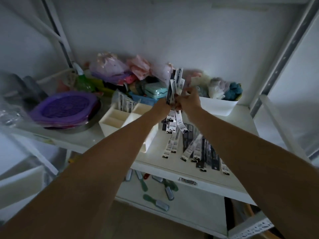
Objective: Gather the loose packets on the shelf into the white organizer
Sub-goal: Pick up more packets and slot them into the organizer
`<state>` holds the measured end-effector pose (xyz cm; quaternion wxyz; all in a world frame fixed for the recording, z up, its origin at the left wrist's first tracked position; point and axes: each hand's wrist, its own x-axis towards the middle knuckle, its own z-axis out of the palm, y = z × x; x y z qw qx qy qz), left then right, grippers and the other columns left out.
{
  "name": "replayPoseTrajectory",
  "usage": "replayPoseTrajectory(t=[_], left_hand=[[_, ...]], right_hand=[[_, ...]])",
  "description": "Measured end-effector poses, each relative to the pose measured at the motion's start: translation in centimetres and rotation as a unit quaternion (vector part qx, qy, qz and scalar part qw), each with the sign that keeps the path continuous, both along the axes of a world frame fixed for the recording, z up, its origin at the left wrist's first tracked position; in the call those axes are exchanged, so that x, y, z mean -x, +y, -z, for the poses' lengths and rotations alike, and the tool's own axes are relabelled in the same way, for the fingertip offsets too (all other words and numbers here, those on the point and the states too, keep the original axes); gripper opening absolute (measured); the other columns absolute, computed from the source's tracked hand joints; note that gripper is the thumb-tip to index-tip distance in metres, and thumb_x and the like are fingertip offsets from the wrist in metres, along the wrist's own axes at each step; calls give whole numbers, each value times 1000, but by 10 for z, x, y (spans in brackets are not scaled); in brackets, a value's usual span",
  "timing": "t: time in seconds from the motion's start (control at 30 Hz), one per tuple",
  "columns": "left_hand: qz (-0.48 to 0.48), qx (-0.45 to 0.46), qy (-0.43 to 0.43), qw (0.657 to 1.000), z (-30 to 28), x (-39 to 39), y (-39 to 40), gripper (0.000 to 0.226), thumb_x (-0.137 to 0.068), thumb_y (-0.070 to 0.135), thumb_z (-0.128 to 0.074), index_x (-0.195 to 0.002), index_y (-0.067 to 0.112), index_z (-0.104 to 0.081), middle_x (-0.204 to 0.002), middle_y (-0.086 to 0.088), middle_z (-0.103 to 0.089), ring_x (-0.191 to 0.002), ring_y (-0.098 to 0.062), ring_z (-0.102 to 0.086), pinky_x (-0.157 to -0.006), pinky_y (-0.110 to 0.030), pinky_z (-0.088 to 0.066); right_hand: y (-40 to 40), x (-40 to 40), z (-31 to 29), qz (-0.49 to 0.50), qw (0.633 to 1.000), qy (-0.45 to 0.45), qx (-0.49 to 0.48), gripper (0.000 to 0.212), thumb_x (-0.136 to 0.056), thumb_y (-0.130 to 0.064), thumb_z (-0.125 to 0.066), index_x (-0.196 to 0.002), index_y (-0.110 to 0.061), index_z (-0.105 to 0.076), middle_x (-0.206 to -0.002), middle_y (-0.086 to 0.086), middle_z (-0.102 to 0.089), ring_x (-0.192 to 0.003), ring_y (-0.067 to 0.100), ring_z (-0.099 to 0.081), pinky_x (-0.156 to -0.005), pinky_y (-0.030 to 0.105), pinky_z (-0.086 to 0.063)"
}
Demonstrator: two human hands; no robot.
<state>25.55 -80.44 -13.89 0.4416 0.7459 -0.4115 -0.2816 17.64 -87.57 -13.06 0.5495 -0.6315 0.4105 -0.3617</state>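
Closest to us, loose packets (198,149) lie spread on the white shelf (172,163). Above them, our left hand (161,107) and our right hand (189,100) touch, and their fingers are closed around a bunch of packets (174,87) held upright. Just left sits the white organizer (120,120) with a few packets in a back slot. Behind it stands a white bin (217,106)

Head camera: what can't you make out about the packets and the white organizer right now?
- Print on the long black-and-white packets in both hands: too small, blurred.
- White plastic compartmented organizer: near right side hidden by the left hand and forearm.
- Loose packets on the white shelf: count unclear, overlapping, partly behind the right hand and forearm.
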Motion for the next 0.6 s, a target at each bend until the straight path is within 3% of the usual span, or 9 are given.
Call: replayPoseTrajectory(t=[0.1, 0.17, 0.2, 0.3, 0.4, 0.47, 0.53, 0.6], left_hand=[[-1, 5, -71, 997, -13, -51, 17, 31, -97, 17, -42, -69, 29, -43, -97, -6, -54, -94, -20, -50, -82, -30, -49], [-6, 25, -159, 987, -17, -90, 25, 19, -97, 14, -44, -82, 13, -55, -100, -16, -58, -93, -22, -52, -80, -30, -49], [-4, 36, -197, 980, -18, -104, 27, 18, -96, 14, -44, -93, 3, -58, -103, -22, -61, -93, -27, -55, -85, -37, -51], [23, 27, -262, 964, -19, -148, 38, 32, -99, 21, -40, -110, -6, -53, -109, -30, -62, -99, -41, -59, -89, -46, -49], [27, 28, -324, 945, -17, -185, 47, 40, -99, 30, -36, -106, -4, -55, -106, -31, -63, -98, -43, -61, -85, -47, -49], [41, 29, -330, 943, -16, -204, 49, 40, -98, 31, -41, -108, -4, -58, -107, -30, -65, -99, -42, -62, -87, -47, -50], [60, 45, -271, 960, -10, -214, 45, 33, -96, 22, -48, -113, -5, -58, -114, -27, -65, -106, -38, -61, -93, -45, -48], [67, 57, -220, 971, -6, -220, 40, 33, -94, 15, -53, -120, -4, -56, -124, -23, -61, -117, -33, -56, -102, -44, -44]], right_hand=[[17, -50, -19, -19, 1000, -10, -5, 42, -85, -2, -63, -123, -5, -45, -78, 6, -58, -46, 11, -59, -39, 21, -55], [28, -85, -24, -25, 1000, -4, 13, 33, -86, -2, -62, -118, 4, -56, -72, 6, -61, -45, 9, -60, -51, 23, -57], [32, -98, -27, -18, 999, -3, 31, 29, -86, -2, -62, -114, 5, -61, -67, 4, -60, -43, 8, -59, -52, 23, -57], [49, -138, -30, 18, 998, -19, 55, 24, -86, 2, -60, -110, 5, -64, -61, 1, -58, -38, 4, -57, -43, 19, -54], [61, -168, -27, 40, 997, -5, 66, 23, -86, 3, -60, -109, 3, -63, -63, -2, -57, -53, 10, -55, -55, 23, -54], [66, -184, -21, 50, 995, 15, 80, 23, -85, 0, -62, -107, 2, -64, -69, -2, -61, -63, 16, -59, -66, 30, -55], [69, -193, -15, 51, 993, 34, 96, 21, -84, -1, -63, -105, 1, -64, -88, 11, -70, -82, 27, -65, -82, 40, -57], [67, -200, -8, 59, 990, 56, 115, 18, -85, -1, -62, -102, 3, -64, -102, 22, -70, -94, 36, -66, -86, 48, -56]])
